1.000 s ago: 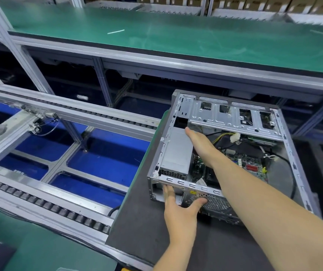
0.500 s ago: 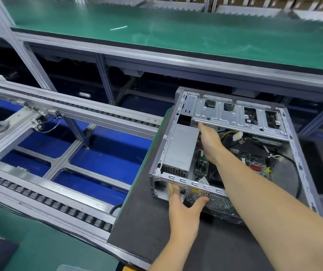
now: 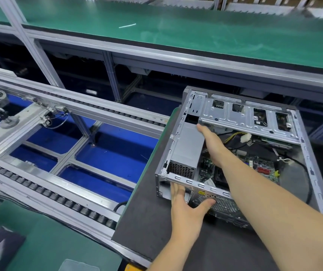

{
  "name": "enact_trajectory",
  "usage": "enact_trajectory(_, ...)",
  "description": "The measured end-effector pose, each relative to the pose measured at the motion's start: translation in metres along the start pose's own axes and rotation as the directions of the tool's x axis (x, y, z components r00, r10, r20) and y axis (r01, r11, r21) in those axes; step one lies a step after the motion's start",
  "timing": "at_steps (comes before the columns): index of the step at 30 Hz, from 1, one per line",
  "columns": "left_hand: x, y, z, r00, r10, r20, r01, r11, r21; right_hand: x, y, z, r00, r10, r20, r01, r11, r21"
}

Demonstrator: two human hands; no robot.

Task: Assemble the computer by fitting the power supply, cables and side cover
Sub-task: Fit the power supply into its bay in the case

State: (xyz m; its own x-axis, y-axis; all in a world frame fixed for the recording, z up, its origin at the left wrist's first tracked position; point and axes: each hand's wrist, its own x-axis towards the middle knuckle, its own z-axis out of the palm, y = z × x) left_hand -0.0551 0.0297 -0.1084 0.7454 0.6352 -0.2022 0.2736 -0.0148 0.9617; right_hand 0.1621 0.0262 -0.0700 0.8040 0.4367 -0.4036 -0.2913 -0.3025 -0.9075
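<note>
Your flat left hand (image 3: 184,206) braces the chassis (image 3: 311,173); your flat right hand (image 3: 212,145) presses the heavy, rigid power supply (image 3: 188,147), so push its casing.

Both forearms bare, no sleeves; left hand (image 3: 184,210) and right hand (image 3: 213,145) ungloved, without rings.
</note>
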Motion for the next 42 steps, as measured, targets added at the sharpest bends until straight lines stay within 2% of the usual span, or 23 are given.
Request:
enact_trajectory(3,0.0,0.0,0.001,1.0,0.012,-0.004,-0.012,1.0,-0.006,-0.002,-0.005,-0.001,0.999,-0.015,-0.051,0.013,1.0,-0.027)
enact_trajectory(10,-0.001,-0.006,0.004,0.999,-0.049,0.003,0.049,0.995,-0.09,0.0,-0.006,-0.001,0.999,-0.011,-0.045,0.008,0.998,-0.06)
enact_trajectory(13,-0.005,-0.009,0.007,0.996,-0.075,-0.049,0.071,0.994,-0.086,-0.002,-0.006,0.0,1.0,0.0,-0.015,-0.001,0.998,-0.067)
enact_trajectory(18,-0.01,-0.004,0.011,0.974,-0.179,-0.138,0.153,0.972,-0.178,-0.002,-0.002,-0.001,1.0,0.008,0.02,-0.007,0.999,-0.05)
enact_trajectory(21,-0.006,-0.004,0.007,0.981,-0.116,-0.157,0.094,0.986,-0.14,-0.006,0.0,0.001,0.996,0.071,0.06,-0.071,0.997,-0.002)
enact_trajectory(25,-0.004,-0.003,0.003,0.993,-0.049,-0.106,0.04,0.996,-0.084,-0.006,0.006,-0.004,0.981,0.073,0.178,-0.086,0.994,0.07)
enact_trajectory(31,0.003,-0.003,0.001,0.995,-0.028,-0.093,0.022,0.998,-0.066,-0.006,0.003,0.001,0.998,0.034,0.049,-0.034,0.999,-0.01)
enact_trajectory(42,0.001,-0.002,0.001,0.996,-0.034,-0.088,0.029,0.998,-0.048,-0.004,-0.002,0.001,0.999,-0.04,-0.013,0.039,0.999,-0.035)
